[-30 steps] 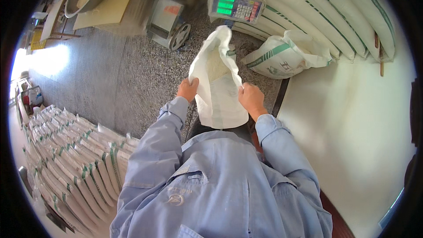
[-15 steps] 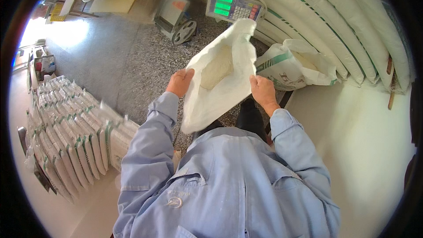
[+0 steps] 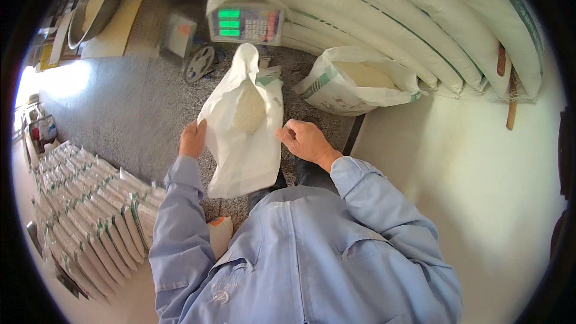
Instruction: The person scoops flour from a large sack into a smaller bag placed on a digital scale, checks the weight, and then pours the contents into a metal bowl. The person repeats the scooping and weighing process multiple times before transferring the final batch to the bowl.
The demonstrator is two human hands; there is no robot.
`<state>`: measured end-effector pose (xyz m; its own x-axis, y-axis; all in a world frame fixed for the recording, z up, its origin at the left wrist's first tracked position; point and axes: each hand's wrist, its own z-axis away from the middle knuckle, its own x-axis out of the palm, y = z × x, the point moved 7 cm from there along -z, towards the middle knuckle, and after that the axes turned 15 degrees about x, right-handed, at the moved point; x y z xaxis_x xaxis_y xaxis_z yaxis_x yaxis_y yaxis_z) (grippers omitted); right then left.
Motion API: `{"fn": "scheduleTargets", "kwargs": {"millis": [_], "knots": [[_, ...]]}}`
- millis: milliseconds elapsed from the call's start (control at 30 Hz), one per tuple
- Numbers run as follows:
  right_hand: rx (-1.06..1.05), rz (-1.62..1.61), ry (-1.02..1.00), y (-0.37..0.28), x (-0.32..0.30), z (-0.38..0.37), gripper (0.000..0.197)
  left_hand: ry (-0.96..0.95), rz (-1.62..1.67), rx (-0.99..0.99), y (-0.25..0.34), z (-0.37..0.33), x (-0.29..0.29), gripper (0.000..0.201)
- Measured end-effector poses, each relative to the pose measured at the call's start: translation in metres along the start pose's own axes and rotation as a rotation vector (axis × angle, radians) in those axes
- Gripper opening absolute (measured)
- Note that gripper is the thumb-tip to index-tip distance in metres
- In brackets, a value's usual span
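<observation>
A white woven sack [image 3: 243, 159] with green print hangs in front of my body. Its mouth faces me, and off-white grainy or powdery stuff [image 3: 249, 111] lies inside. My left hand [image 3: 192, 140] is closed on the left edge of the mouth, the fingertips hidden behind the cloth. On the opposite edge, my right hand [image 3: 305, 142] pinches the rim between thumb and fingers. Beyond my right hand stands another sack [image 3: 330, 97], white with green marks, its top open and pale stuff showing within.
A scale display [image 3: 247, 26] with lit green readouts is just beyond the sack. Large full sacks [image 3: 384, 18] are stacked at the far right. Rows of packed white bags [image 3: 90, 204] stand at the left. A wide metal bowl [image 3: 99, 15] sits at the far left.
The held sack's mouth has narrowed as my hands came closer together. Surroundings have shifted left in the picture, with the view turning right. Both hands keep their grip.
</observation>
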<state>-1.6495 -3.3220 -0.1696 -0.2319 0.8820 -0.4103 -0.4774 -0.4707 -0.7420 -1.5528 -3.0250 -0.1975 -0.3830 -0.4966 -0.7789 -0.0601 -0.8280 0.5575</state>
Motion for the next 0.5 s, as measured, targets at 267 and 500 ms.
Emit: {"fn": "scheduleTargets", "kwargs": {"millis": [267,500], "knots": [[0.078,0.651,0.533,0.079,-0.141,-0.033,0.049,0.088,0.385,0.025,0.002,0.017,0.007,0.041],[0.259,0.876,0.453,0.156,-0.145,-0.041,0.021,0.039,0.004,0.056,0.015,0.027,0.0,0.044]]}}
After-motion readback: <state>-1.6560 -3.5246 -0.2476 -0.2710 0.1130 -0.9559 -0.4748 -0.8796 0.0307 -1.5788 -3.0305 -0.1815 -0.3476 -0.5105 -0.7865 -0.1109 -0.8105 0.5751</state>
